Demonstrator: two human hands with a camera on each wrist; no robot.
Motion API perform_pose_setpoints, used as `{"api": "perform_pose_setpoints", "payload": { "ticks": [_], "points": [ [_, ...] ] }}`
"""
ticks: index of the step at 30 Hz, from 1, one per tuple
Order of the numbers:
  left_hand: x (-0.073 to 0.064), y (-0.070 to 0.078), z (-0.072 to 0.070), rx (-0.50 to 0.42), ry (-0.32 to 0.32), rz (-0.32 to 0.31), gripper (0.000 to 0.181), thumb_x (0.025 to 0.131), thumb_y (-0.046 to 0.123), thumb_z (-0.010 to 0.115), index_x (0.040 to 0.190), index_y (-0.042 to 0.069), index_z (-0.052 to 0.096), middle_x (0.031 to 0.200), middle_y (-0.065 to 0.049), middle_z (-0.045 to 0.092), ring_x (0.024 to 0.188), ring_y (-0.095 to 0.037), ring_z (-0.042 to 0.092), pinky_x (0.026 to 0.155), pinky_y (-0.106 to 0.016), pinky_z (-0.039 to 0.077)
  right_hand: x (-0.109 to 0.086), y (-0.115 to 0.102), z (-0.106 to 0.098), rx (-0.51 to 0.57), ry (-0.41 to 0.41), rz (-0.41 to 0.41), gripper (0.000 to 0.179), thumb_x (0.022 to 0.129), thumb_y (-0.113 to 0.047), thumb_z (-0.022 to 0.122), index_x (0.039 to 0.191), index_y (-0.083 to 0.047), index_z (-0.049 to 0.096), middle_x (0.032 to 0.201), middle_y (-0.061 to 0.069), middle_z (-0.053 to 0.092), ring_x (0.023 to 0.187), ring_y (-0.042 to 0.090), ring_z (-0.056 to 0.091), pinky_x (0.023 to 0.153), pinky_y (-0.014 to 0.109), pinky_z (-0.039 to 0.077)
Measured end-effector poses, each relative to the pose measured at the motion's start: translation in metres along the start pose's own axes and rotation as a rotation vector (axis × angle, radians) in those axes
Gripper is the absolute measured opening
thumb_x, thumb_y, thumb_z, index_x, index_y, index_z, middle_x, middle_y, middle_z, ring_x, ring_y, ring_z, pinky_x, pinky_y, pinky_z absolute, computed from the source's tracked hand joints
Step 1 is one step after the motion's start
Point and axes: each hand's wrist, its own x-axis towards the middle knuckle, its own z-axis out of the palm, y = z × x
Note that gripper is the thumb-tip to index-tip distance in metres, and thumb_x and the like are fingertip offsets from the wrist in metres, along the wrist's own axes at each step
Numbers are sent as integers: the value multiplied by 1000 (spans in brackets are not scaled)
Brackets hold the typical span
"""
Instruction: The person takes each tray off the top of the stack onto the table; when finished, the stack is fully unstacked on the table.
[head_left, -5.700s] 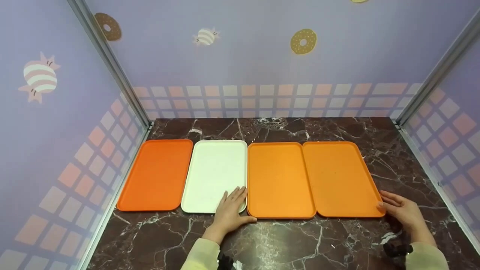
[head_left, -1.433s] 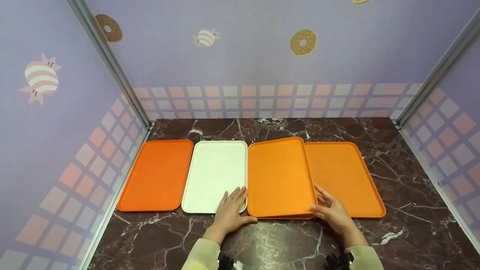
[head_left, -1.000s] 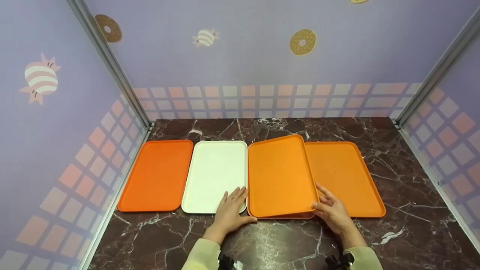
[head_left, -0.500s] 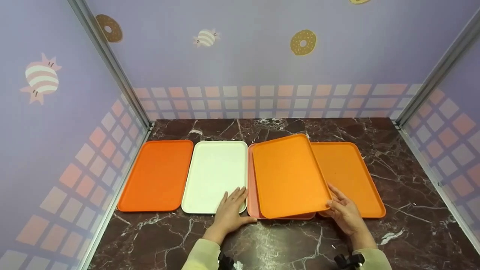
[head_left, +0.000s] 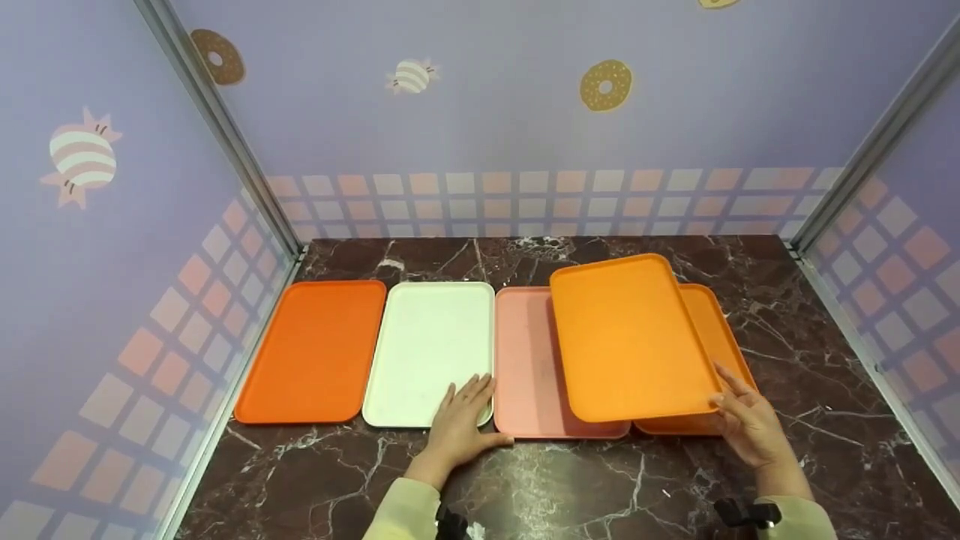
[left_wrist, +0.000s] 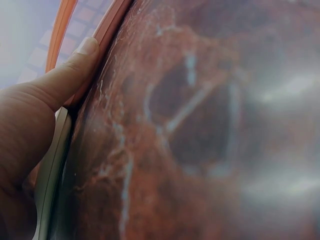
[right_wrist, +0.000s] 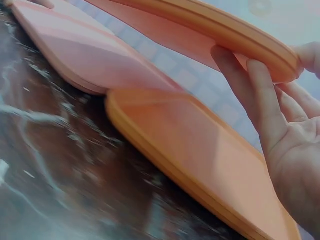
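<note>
My right hand point(head_left: 754, 427) grips a light orange tray point(head_left: 630, 337) by its near right corner. In the right wrist view the thumb is on the rim and the fingers point(right_wrist: 265, 95) spread beneath, with the tray raised. It overhangs a pink tray point(head_left: 521, 360) and a second orange tray point(head_left: 716, 330), partly hiding both. My left hand point(head_left: 459, 427) rests with straight fingers on the near right corner of a white tray point(head_left: 427, 337). Its thumb point(left_wrist: 75, 67) reaches along the near edge of the pink tray.
A red-orange tray point(head_left: 315, 352) lies at the left end of the row, beside the white one. All sit on a dark marbled tabletop point(head_left: 555, 487), enclosed by patterned lilac walls point(head_left: 495, 112) at the back and sides.
The right hand has moved from the far-right tray to the neighbouring light orange one, lifted it and carried it rightward, uncovering the pink tray. The left hand has stayed in place.
</note>
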Motion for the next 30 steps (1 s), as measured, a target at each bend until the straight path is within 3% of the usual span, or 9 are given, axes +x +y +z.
{"api": "perform_pose_setpoints", "payload": {
  "ticks": [6,14,23,30],
  "points": [
    [0,1,-1,-10,-15,-22,107,77,67,77,160,13,39,166,-7,40,155,-30,35,131,-56,19,-8,-18,-21,96,-22,-63,61,104,16,23,154,-8,48,131,7,65,97,14,70,79,26,64],
    [-1,-1,0,4,-10,-7,106,77,68,76,160,12,39,165,-8,40,154,-30,35,131,-56,21,-21,-41,-54,277,-132,-105,61,105,13,13,155,-2,45,146,16,61,120,29,69,101,35,60],
    [-1,-2,1,-1,0,1,107,77,67,76,160,12,39,165,-9,41,154,-31,36,130,-57,21,-39,-70,-88,397,-77,-117,58,107,9,12,151,2,49,141,24,62,121,35,68,105,39,56],
    [-1,-2,1,-2,-12,-7,107,77,68,76,160,12,39,165,-8,40,155,-31,35,131,-57,20,-55,-89,-112,361,13,-101,58,107,8,15,149,-3,54,137,19,66,119,32,70,102,37,59]
  ]
}}
